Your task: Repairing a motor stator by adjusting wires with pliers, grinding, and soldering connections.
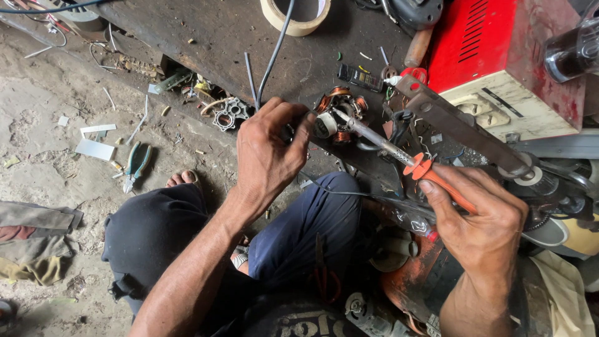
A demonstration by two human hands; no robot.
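Right hand [483, 218] fingers gripping soldering iron [399, 153], tip on motor stator [337, 115], left hand [271, 153] fingers pinching its edge

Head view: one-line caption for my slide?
Right hand holds soldering iron to a copper-wound motor stator steadied by left hand.

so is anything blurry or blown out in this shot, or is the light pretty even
Head view: soft, even daylight with no hard shadows; the left hand, right hand and soldering iron are sharp; the dark glossy object at the top right corner is blurred with bright glare; the pale sandy floor looks slightly washed out.
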